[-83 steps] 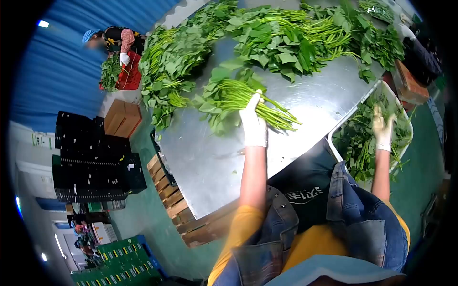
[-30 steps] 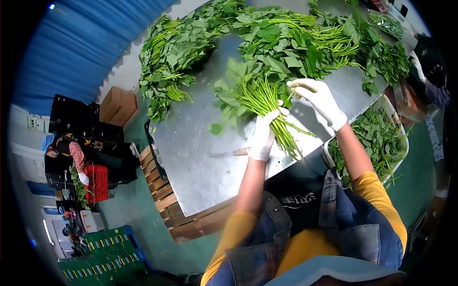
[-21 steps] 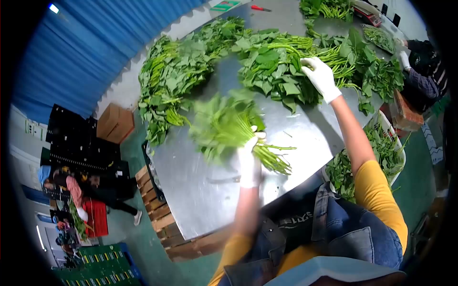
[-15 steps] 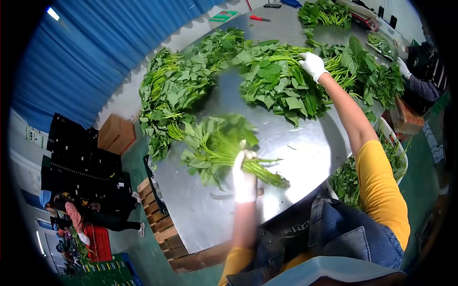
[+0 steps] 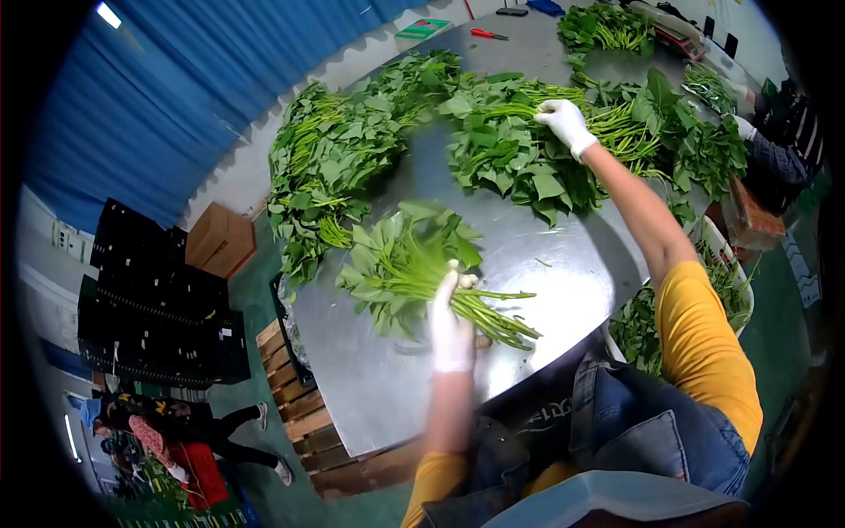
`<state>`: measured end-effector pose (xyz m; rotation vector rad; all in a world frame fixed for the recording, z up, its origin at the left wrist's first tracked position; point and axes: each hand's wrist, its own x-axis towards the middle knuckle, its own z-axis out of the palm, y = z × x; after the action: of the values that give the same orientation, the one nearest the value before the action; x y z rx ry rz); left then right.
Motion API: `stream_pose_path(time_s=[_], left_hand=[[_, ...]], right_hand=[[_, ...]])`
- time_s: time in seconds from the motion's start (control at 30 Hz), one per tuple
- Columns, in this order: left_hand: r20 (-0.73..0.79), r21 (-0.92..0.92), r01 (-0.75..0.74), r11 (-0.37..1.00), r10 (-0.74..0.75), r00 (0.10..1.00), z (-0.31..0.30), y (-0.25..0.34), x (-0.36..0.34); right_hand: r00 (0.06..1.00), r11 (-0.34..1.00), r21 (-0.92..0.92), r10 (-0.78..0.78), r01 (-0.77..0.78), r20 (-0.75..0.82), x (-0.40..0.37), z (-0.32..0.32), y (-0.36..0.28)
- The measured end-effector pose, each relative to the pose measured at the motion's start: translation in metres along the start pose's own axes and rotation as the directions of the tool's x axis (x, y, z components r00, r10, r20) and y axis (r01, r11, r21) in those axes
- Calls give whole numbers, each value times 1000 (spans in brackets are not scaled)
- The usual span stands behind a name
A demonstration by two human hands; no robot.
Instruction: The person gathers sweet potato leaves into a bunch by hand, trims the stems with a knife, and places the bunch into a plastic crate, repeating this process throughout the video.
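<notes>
My left hand, in a white glove, is closed around the stems of a bunch of leafy greens. The leaves point up and left, the cut stems to the lower right, above the metal table. My right hand, also gloved, reaches to the far pile of leafy greens. Its thumb and fingers pinch stems at the top of that pile. Another large heap of greens lies to the left. A brown-ended object shows beside my left wrist, mostly hidden.
A red-handled tool lies at the table's far side. At the right, another person's gloved hand is near bagged greens. A white basket of greens stands below the right edge. Black crates and a walking person are at left.
My right hand has shifted slightly left over the pile, its fingers now pinching stems. The bunch in my left hand has moved a little right. The person at left has stepped further.
</notes>
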<state>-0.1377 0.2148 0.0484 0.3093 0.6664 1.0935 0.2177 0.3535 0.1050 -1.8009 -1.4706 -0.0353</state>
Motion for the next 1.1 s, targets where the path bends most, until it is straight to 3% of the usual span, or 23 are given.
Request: stream_pose_path(time_s=[0.07,0.13,0.17,0.23,0.27,0.33,0.4,0.47,0.53,0.57,0.67,0.73,0.8,0.83,0.9,0.97,1.03,1.07,1.1], left_hand=[[-6,9,-19,1000,19,1000,3,3,-9],[-72,188,-83,979,98,993,13,9,-22],[-53,132,-101,986,108,993,13,11,-26],[-116,179,-90,980,112,987,14,14,-30],[-151,217,-96,971,131,980,14,13,-32],[-119,226,-117,967,147,982,13,11,-38],[-85,136,-132,982,144,986,4,4,-37],[-99,127,-116,985,129,987,7,3,-41],[-109,117,-103,988,116,987,9,-1,-41],[-93,141,-108,984,122,988,8,-3,-39],[-117,212,-96,973,123,986,19,-5,-41],[-56,208,-136,969,150,987,14,-10,-34],[-40,176,-140,975,149,988,17,-15,-33],[-47,218,-176,960,191,980,28,-16,-40],[-58,242,-175,954,195,979,35,-16,-42],[-62,216,-178,960,195,979,35,-13,-44],[-85,222,-219,950,242,967,34,-7,-49],[-98,250,-275,928,307,947,29,-6,-49],[-110,277,-278,920,317,942,25,-2,-50]], right_hand=[[983,985,166,-9,40,-185,-31,10,-5],[976,949,315,63,7,-211,-89,13,-26],[1000,983,185,10,-10,0,-118,15,-32],[904,999,-53,27,-5,426,-163,16,-35],[856,995,64,31,-75,517,-177,15,-25],[875,956,151,157,-251,458,-195,8,-19],[857,764,474,192,-437,479,-198,-5,-13],[875,613,639,204,-464,439,-201,-28,-30],[890,568,697,167,-438,424,-208,-44,-54],[857,481,711,233,-512,460,-213,-54,-75],[954,748,611,102,-260,281,-221,-43,-77],[970,724,654,88,-219,227,-224,-31,-78],[992,868,495,-19,-45,123,-230,-26,-78],[992,867,497,-20,-44,124,-232,-29,-79],[980,903,380,-188,198,-65,-238,-44,-77],[959,934,257,-202,249,-198,-245,-65,-62],[964,991,90,-71,97,-257,-261,-104,-21],[926,947,251,265,-199,-268,-274,-120,6],[907,926,-95,332,-366,-260,-292,-136,47]])
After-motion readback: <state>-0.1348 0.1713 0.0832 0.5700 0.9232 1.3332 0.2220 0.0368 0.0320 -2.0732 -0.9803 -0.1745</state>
